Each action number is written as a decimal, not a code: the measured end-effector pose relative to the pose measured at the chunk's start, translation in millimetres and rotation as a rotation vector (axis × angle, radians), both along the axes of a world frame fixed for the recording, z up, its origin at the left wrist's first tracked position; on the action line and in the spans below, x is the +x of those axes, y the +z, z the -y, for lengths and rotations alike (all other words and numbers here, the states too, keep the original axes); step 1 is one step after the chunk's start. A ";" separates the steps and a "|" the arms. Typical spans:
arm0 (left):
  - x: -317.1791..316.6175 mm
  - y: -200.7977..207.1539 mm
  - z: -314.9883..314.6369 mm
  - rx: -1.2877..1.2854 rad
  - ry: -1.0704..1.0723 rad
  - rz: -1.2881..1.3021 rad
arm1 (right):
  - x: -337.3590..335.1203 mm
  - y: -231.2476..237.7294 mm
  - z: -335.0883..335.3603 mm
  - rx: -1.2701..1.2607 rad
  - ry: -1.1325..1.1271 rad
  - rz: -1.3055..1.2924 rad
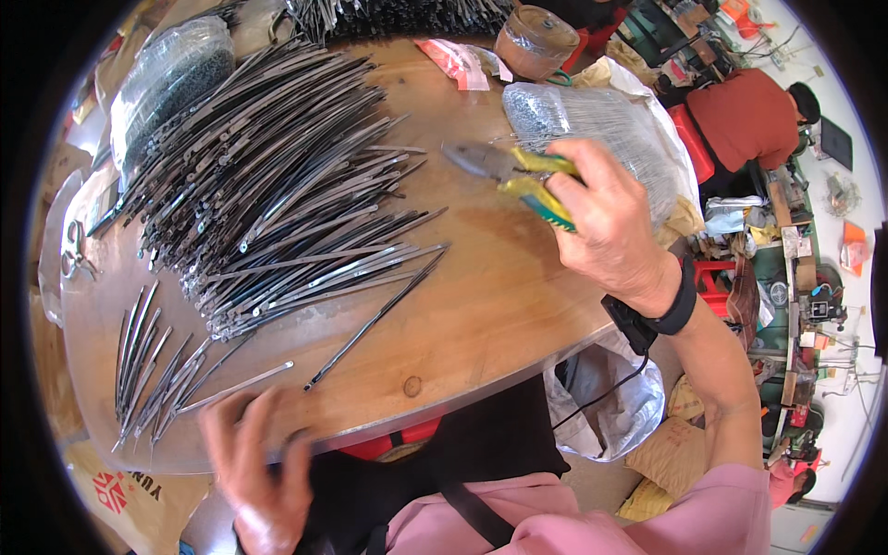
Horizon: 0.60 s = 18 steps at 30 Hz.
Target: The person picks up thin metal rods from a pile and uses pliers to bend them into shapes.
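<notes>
My right hand (606,217) is closed round the handles of a pair of pliers (495,165) with yellow and green grips, held above the table. The jaws point left, and nothing shows between them. At the near left edge my left hand (254,462) is slightly blurred, its fingers bent and apart. Just beyond those fingers lies one thin metal strip (245,382), beside a small fanned group of strips (139,351). A large heap of long, dark metal strips (268,176) covers the table's left half. One darker strip (379,316) lies apart, right of my left hand.
The wooden table (490,305) has a curved near edge. Plastic-wrapped bundles (180,79) stand at the far left, and a bag of thin wires (620,139) sits at the right. A brown pot (536,42) is at the back. Another person in red (745,116) sits farther right.
</notes>
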State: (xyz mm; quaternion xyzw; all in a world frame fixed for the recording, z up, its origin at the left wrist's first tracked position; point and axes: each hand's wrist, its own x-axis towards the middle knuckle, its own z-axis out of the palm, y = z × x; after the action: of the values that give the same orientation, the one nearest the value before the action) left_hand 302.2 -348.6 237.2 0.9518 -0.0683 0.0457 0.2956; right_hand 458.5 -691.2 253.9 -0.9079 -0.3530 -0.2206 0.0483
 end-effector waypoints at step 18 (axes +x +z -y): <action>10.9 -10.1 24.0 -0.009 -0.108 0.014 | -30.1 10.9 16.9 0.332 0.068 -0.090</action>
State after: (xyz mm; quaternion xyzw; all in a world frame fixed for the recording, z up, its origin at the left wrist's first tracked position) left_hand 313.1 -372.6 227.1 0.9451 -0.1216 0.0368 0.3012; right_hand 428.4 -708.1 264.8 -0.8839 -0.3399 -0.2333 0.2207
